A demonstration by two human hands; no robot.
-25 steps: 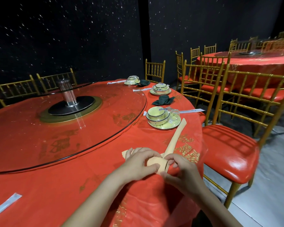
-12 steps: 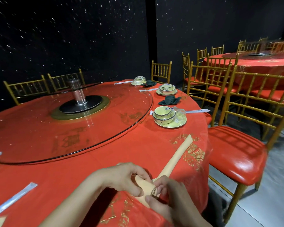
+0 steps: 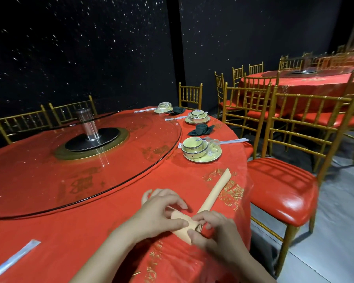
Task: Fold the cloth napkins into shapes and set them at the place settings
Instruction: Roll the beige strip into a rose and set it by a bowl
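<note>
On the red worktop (image 3: pixel 49 231), toward 5 o'clock, the tan napkin (image 3: pixel 215 190) lies rolled, its tail pointing to 1 o'clock. The left hand (image 3: pixel 159 213) and right hand (image 3: pixel 217 231) each keep a curled grip pinching its near end. This looks like the rolling step, and the next move likely calls for tightening the coil evenly.

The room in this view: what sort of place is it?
Most likely a banquet hall or restaurant function room being set up: a big round table in red cloth with a glass turntable, gold chairs, bowl-and-plate settings, and a beige napkin mid-fold.
</note>
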